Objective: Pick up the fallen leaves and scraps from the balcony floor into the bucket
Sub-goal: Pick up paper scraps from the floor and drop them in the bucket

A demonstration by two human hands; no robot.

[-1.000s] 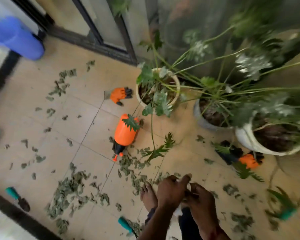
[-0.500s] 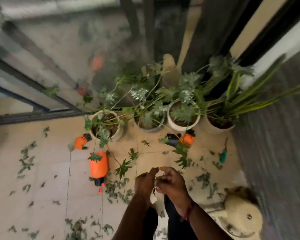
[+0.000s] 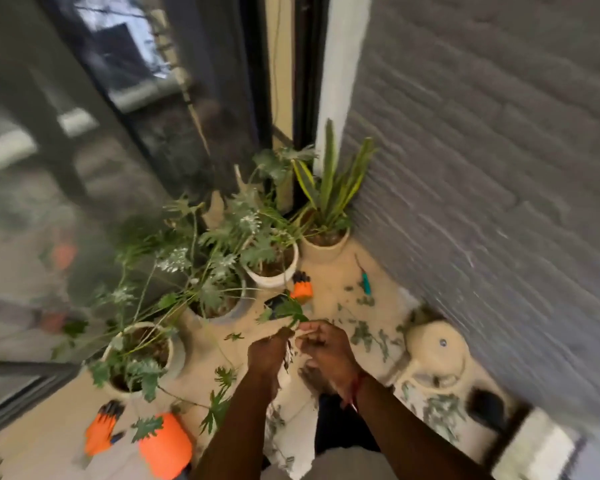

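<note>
My left hand [image 3: 269, 351] and my right hand [image 3: 326, 348] meet at chest height over the tiled floor, fingers curled. Between them they pinch a small dark leaf scrap [image 3: 287, 358] that dangles down. Something pale [image 3: 298, 441] with green bits on it hangs below the hands, too blurred to identify. Fallen leaves [image 3: 364, 336] lie on the floor to the right of my hands, and more scraps [image 3: 440, 410] lie beside the watering can. The bucket is out of view.
Several potted plants [image 3: 274, 268] line the glass railing, up to the corner. A cream watering can [image 3: 433, 355] stands by the grey brick wall [image 3: 482, 168]. An orange sprayer [image 3: 165, 445], orange gloves [image 3: 101, 427] and a teal tool [image 3: 365, 282] lie on the floor.
My view has swung right and up, from the leaf-strewn floor and blue bucket to the corner with the pots and wall. My hands have stayed together in front of me.
</note>
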